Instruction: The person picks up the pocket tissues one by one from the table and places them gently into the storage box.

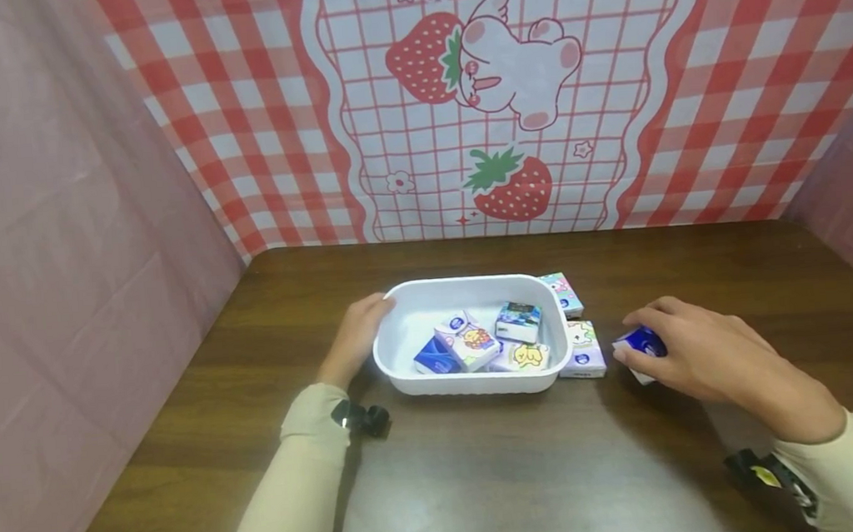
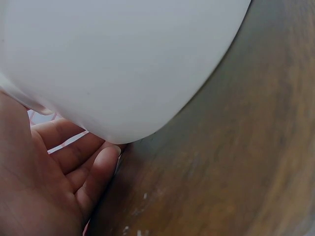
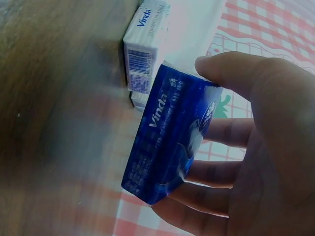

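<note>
My right hand (image 1: 711, 352) holds a blue Vinda tissue pack (image 3: 167, 137) between thumb and fingers, tilted, just right of the white plastic basin (image 1: 473, 385). At the basin's left end, my left hand (image 1: 357, 338) grips the rim. Its fingers (image 2: 101, 172) bend against the outer wall in the left wrist view, while the thumb is mostly hidden. Inside the basin lie several small tissue packs: a dark blue one (image 1: 434, 357), a white and purple one (image 1: 472, 344), one with a yellow cartoon (image 1: 527, 357), and one with a dark scenic print (image 1: 519, 322).
Against the basin's right side, a white patterned tissue pack (image 1: 584, 352) and a pastel one (image 1: 562, 295) lie on the brown wooden table (image 1: 503, 469). A red checked strawberry cloth (image 1: 265, 128) hangs behind, with a pink curtain (image 1: 68, 202) at the left.
</note>
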A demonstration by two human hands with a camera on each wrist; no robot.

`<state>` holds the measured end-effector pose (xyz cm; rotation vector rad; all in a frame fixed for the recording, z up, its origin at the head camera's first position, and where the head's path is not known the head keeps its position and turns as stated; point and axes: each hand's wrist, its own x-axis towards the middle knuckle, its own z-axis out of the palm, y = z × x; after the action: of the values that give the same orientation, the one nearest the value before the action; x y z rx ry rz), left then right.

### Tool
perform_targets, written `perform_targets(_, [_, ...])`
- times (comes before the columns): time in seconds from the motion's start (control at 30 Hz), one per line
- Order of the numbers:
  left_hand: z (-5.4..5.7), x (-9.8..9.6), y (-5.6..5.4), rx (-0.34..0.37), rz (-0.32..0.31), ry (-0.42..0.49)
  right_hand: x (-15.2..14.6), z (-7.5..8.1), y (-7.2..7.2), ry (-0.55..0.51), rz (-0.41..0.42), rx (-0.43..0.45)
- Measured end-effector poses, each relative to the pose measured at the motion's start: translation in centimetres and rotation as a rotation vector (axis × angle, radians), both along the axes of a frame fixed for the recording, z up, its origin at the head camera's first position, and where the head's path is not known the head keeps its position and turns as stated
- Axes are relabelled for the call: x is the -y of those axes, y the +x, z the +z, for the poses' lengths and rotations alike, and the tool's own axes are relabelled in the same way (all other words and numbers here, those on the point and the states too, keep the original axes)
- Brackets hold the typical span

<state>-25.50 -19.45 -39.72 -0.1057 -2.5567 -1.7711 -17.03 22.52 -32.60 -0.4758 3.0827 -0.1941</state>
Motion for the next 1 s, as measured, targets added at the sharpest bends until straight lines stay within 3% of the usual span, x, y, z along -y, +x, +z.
perform_targets(0.47, [0.3,0.0,0.2,0.039,0.007,-0.007,0.7,0.5,-0.1,-0.02,-0.002,-0.01])
perform_targets(1.0, [0.0,0.1,-0.1,0.011,0.0,-0.003,1.5,1.0,-0.4,-0.032,-0.001,-0.016])
